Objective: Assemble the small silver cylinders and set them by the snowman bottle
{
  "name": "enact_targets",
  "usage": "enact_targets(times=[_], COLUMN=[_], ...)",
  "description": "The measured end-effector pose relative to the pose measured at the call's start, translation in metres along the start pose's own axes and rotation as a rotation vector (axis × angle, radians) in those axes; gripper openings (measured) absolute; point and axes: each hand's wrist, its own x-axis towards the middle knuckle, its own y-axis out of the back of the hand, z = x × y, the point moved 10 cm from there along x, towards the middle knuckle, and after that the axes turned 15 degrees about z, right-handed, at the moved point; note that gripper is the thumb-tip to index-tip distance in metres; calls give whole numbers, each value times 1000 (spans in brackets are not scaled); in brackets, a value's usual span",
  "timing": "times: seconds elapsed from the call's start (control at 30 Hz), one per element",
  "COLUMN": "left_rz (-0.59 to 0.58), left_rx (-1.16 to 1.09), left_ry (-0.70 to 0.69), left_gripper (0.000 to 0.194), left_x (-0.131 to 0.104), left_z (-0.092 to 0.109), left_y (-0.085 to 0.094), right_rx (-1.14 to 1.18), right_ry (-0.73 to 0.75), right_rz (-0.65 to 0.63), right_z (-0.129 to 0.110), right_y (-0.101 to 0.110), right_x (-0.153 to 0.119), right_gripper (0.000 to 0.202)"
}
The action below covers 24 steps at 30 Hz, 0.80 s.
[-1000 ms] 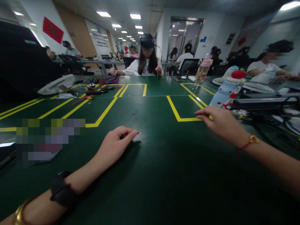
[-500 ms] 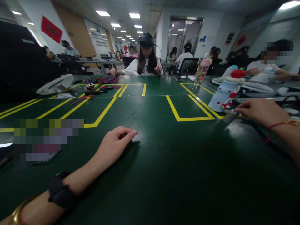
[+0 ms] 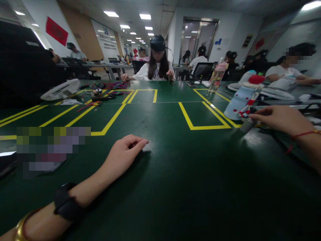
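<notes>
My left hand [image 3: 125,152] rests on the green table [image 3: 175,180] with its thumb and forefinger pinched together; whatever lies between the tips is too small to name. At the right, my right hand [image 3: 278,118] has its fingertips at the top of a small grey cylinder [image 3: 247,126], which stands on the table. Just behind that cylinder is a light blue bottle [image 3: 234,103] with a red top and a red and white strap. The fingers of my right hand are partly hidden behind its thumb.
A pink-lidded clear bottle [image 3: 217,78] stands farther back. Wires [image 3: 116,86] and small parts lie at the far left, near a white fan [image 3: 61,90]. A person [image 3: 156,63] sits opposite. Yellow tape [image 3: 115,117] marks the tabletop.
My right hand has shifted very slightly at the top of the grey cylinder. The view has moved a little; my left hand keeps its pinch.
</notes>
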Motion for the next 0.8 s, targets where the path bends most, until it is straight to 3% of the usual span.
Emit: enact_targets(times=[0.07,0.2,0.43,0.63,0.8], left_rz=[-2,-22,-17,-11,-11], left_rx=[-11,-10,-3,-7,6], left_ry=[1,1,15,-4,12], left_gripper=[36,37,36,35,34], left_x=[0,0,-1,0,0], left_z=[-1,-2,-3,-1,-1], left_y=[-1,-2,-2,-1,0], right_rx=[-27,-8,69,44,54], right_ry=[-43,-19,34,-44,11], right_rz=[34,71,-15,34,-4], right_z=[4,0,-7,0,-7], right_y=[2,1,-4,7,-2], right_x=[-1,-3,-1,-4,-4], right_gripper=[64,49,32,55,45])
